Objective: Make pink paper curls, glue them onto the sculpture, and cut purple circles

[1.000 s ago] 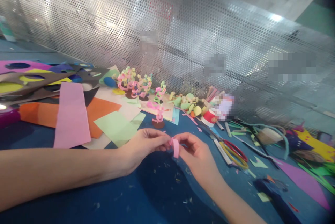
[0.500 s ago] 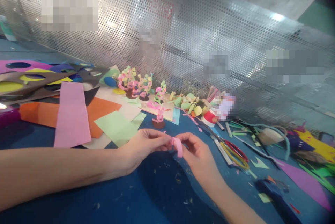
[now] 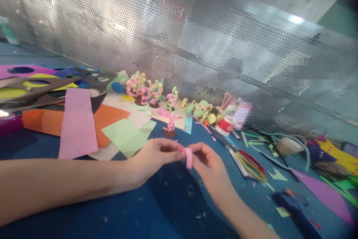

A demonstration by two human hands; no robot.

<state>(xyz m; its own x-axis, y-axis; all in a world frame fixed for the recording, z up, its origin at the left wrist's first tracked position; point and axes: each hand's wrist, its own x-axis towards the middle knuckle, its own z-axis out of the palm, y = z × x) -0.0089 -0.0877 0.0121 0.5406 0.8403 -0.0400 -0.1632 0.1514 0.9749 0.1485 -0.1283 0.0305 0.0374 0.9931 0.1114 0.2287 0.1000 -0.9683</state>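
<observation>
A small curled pink paper strip [image 3: 188,158] hangs between my two hands above the blue tabletop. My left hand [image 3: 160,153] pinches its left side between thumb and fingertips. From the right, my right hand [image 3: 205,157] has its thumb and fingers closed on the same strip, and the fingertips of both hands nearly touch. Just beyond them stands a pink paper curl on a round brown base [image 3: 169,132]. More pink, green and yellow curls [image 3: 137,84] on dark bases stand farther back.
Pink [image 3: 78,127], orange [image 3: 107,119] and light green paper [image 3: 125,136] lie at left. Scissors with red and yellow handles [image 3: 253,164] rest at right, near a red-and-white cup [image 3: 223,125], paper scraps and a dark blue tool [image 3: 296,213]. A perforated metal screen [image 3: 179,45] rises behind.
The hanging loop of the pink strip has shifted slightly left and looks narrower. Both hands keep their pinch with barely any movement.
</observation>
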